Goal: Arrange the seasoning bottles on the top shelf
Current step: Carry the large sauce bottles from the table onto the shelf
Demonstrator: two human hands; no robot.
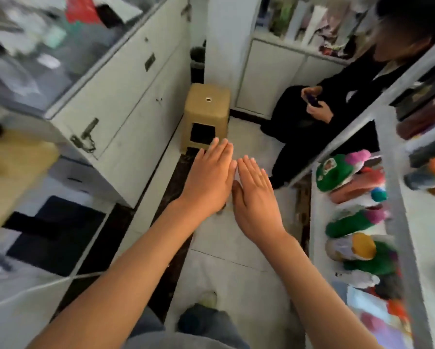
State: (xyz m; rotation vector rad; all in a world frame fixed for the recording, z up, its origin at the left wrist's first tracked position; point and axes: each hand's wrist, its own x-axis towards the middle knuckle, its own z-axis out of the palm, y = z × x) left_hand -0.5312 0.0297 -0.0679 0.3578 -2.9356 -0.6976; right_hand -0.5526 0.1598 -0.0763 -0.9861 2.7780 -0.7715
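- Seasoning bottles — the things the task named — were nowhere identifiable in the head view; the picture was smeared, and the shelves at the right edge showed only soft, bright-coloured goods (347, 172), knitted or plush by their look.
- 2 bare hands hung side by side over the pale tiled floor (236, 248): the left hand (208, 182) and the right hand (255, 195) were both flat, palms down, fingers straight and close together, with the 2 hands touching or nearly touching along their inner edges.
- Neither hand held or pinched anything — both were fully spread and clear of every object in sight.
- A tan plastic stool (206, 114) stood just beyond the fingertips, beside a white cabinet (125, 107); a seated person in dark clothes (324, 107) held a small device in both hands.
- Judged from this pose, the work had not begun: the sound first move would be to turn toward the shelving, find the bottles and the top shelf, then take 1 bottle at a time round its body, kept upright, since a blurred, hurried reach risked knocking neighbouring stock.
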